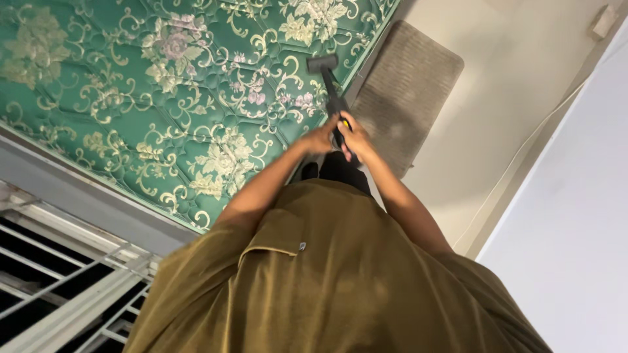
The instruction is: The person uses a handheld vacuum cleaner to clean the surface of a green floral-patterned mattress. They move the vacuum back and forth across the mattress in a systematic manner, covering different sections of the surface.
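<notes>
At mattress (pixel 131 98) edge: left hand (pixel 322 138), right hand (pixel 355 138) both grip black vacuum wand (pixel 332 91); mat (pixel 405 91) beside.

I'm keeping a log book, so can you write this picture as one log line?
left hand: grips vacuum handle | right hand: grips vacuum handle | vacuum nozzle: on green floral mattress | grey mat: beside mattress

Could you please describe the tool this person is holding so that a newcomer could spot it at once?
Start at the green floral mattress. At its edge beside the grey mat, both hands grip a black handheld vacuum. Its flat nozzle on the mattress is the only black thing there.
</notes>
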